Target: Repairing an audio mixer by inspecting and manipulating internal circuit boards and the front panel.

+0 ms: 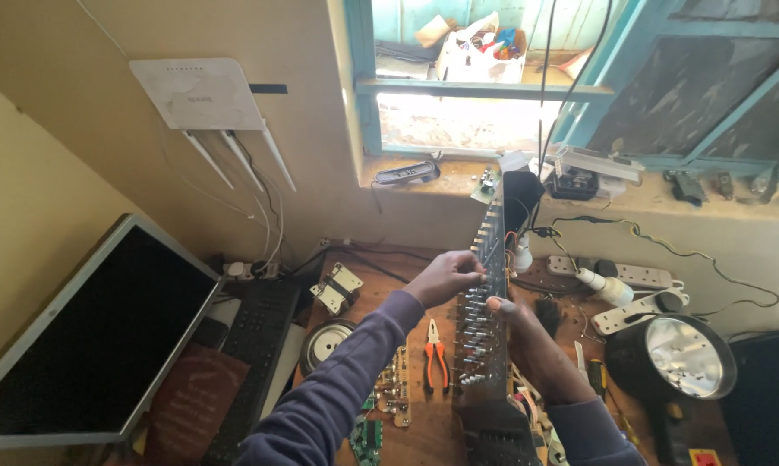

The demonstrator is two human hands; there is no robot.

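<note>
A long dark panel with rows of small metal knobs (486, 293) stands upright over the wooden bench, tilted a little away from me. My left hand (445, 276) grips its left edge about halfway up, fingers curled on the knob side. My right hand (517, 321) holds the panel's right edge lower down, from behind. Wires run from the panel's top to a black box (521, 192) near the window sill. Both my sleeves are purple-blue.
Orange-handled pliers (436, 355) and green circuit boards (395, 388) lie on the bench (406, 285). A round lamp reflector (690, 355), white power strips (635, 274), a speaker (326, 342), a keyboard (253, 345) and a tilted monitor (87, 336) surround them. A router (198, 91) hangs on the wall.
</note>
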